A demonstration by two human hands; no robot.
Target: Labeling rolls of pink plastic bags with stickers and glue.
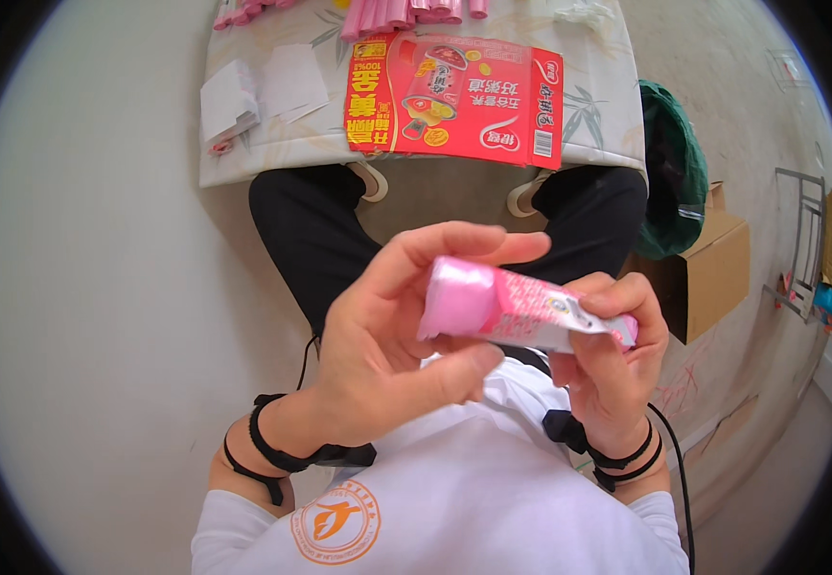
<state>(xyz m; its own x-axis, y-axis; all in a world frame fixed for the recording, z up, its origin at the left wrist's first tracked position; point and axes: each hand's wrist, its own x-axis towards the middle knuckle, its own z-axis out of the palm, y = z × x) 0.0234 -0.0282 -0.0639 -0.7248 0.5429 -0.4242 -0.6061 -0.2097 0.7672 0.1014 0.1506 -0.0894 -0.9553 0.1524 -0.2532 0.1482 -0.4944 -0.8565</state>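
Hands come first: the left hand (373,326) is cupped open around the near end of a pink roll (459,297), its thumb apart below, though I cannot tell whether the fingers behind touch it; the right hand (622,359) pinches the other end between thumb and fingers, with the roll held above the lap. Most likely to go wrong is a drop past the knees, since one pinch seems to carry the load and the film looks slick. A lesser risk is the printed paper sleeve (531,316) around the roll creasing or sliding off-centre, if the right thumb presses too hard or the left palm pushes the end. Around the hands, a pale wall (100,287) stands to the left and grey floor (473,196) shows ahead, between the feet. Beyond the hands is the counter (306,139), covered in leaf-patterned cloth. Right of the right hand sit a cardboard box (718,273) and, farther ahead, a green-lined bin (682,172). On the counter, straight ahead, lies a red printed cardboard sheet (445,96); ahead of the left hand, white papers (296,81); farthest off, more pink rolls (402,14).
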